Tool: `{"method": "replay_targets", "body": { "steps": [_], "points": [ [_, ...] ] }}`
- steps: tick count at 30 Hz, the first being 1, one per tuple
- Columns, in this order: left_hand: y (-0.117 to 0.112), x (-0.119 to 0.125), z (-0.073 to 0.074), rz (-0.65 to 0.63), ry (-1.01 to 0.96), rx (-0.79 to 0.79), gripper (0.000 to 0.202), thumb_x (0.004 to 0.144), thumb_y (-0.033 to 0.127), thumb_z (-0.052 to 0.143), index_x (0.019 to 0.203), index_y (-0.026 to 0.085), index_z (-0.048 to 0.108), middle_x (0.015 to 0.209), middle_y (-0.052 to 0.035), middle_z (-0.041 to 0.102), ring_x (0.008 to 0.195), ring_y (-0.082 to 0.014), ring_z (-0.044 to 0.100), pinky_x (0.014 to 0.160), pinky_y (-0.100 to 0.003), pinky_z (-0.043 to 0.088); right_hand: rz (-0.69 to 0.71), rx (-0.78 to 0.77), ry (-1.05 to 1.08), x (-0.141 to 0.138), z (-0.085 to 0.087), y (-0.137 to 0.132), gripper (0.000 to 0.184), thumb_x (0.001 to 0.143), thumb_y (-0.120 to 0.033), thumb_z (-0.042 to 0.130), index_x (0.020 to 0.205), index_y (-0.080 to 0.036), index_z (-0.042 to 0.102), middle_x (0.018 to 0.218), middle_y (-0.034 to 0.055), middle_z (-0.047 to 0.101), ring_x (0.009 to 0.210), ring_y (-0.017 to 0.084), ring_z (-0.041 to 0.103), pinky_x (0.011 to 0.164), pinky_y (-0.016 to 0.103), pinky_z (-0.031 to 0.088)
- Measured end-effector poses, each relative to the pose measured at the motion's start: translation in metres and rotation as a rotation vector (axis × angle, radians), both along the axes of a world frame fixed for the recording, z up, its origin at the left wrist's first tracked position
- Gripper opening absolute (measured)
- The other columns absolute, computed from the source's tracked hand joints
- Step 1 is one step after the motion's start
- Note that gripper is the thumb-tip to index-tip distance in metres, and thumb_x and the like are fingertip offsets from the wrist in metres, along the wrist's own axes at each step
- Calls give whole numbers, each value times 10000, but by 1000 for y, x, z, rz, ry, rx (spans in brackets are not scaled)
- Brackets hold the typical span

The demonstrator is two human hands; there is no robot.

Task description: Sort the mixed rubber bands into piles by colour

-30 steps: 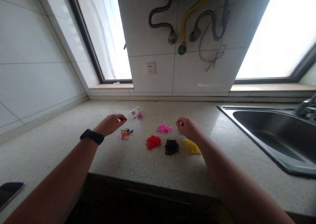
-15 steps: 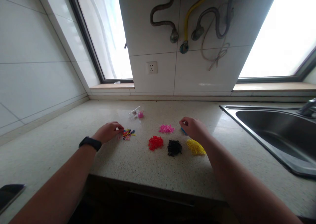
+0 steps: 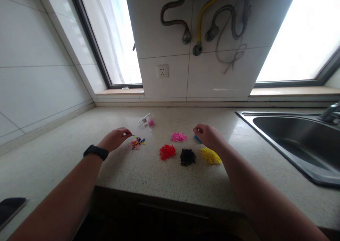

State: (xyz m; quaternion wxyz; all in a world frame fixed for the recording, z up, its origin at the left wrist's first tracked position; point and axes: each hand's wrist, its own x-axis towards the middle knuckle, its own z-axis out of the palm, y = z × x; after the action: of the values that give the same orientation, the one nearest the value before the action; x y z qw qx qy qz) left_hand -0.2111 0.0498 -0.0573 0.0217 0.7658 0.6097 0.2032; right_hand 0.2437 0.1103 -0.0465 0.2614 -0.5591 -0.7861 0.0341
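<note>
My left hand (image 3: 116, 138), with a dark band on the wrist, is closed in a pinch at the upper left edge of a mixed-colour pile of small rubber bands (image 3: 137, 143). A thin dark and yellow rubber band (image 3: 134, 136) shows at its fingertips. Over on the right, my right hand (image 3: 209, 134) hovers above a blue pile (image 3: 198, 139), partly hiding it. Its thumb and finger are pinched together; what they hold, if anything, cannot be made out. Sorted piles lie between and below: pink (image 3: 179, 137), red (image 3: 167, 152), black (image 3: 187, 157) and yellow (image 3: 210, 156).
Behind the mixed pile lies a clear plastic container (image 3: 143, 121) beside a pink ball-like piece (image 3: 151, 122). A steel sink (image 3: 281, 152) is set into the counter on the right. A dark flat object (image 3: 12, 207) rests at the lower left. Pipes and a socket (image 3: 163, 71) are on the wall.
My left hand has drawn slightly up and left from the mixed pile, with a thin rubber band now showing at its fingertips. My right hand stays almost in place by the blue pile.
</note>
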Motion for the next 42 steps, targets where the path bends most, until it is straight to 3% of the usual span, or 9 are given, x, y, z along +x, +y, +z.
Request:
{"method": "replay_targets", "body": {
  "steps": [4, 10, 14, 23, 33, 42],
  "points": [
    [-1, 8, 10, 8, -24, 58, 322, 955, 428, 493, 963, 199, 720, 967, -77, 718, 866, -208, 659, 805, -324, 495, -7, 2, -6, -1, 2, -1, 281, 918, -431, 512, 895, -272, 742, 787, 38, 742, 694, 187, 630, 569, 282, 309],
    [-7, 43, 27, -23, -58, 63, 304, 971, 402, 475, 989, 194, 695, 951, -71, 723, 862, -204, 660, 794, -323, 492, 29, -1, -4, -4, 4, -5, 266, 922, -411, 516, 908, -272, 742, 797, 32, 746, 695, 181, 634, 583, 276, 326],
    [-11, 53, 33, -35, 10, 82, 306, 976, 406, 460, 986, 197, 683, 971, -72, 718, 874, -212, 657, 797, -327, 483, 55, -4, -5, -4, 4, -7, 256, 923, -403, 525, 920, -270, 743, 805, 30, 748, 698, 175, 634, 594, 273, 339],
    [-13, 35, 24, 192, 271, -66, 316, 978, 389, 396, 1000, 214, 657, 1011, -100, 722, 886, -246, 673, 754, -337, 462, 74, -18, -32, -5, 7, -10, 255, 917, -400, 534, 929, -266, 752, 802, 30, 747, 697, 179, 633, 592, 277, 344],
    [-12, 30, 17, 51, 322, -185, 311, 993, 317, 306, 887, 195, 571, 922, -115, 693, 849, -232, 647, 752, -337, 431, 93, -8, -40, -4, 3, -6, 256, 917, -396, 528, 931, -266, 748, 798, 28, 742, 696, 176, 630, 597, 273, 341],
    [-12, 42, 26, 44, 165, -174, 368, 989, 423, 350, 810, 203, 584, 790, -78, 671, 740, -211, 616, 673, -321, 404, 102, -10, -57, -4, 4, -7, 262, 920, -401, 525, 922, -259, 746, 795, 32, 743, 683, 173, 623, 583, 274, 331]
  ]
}}
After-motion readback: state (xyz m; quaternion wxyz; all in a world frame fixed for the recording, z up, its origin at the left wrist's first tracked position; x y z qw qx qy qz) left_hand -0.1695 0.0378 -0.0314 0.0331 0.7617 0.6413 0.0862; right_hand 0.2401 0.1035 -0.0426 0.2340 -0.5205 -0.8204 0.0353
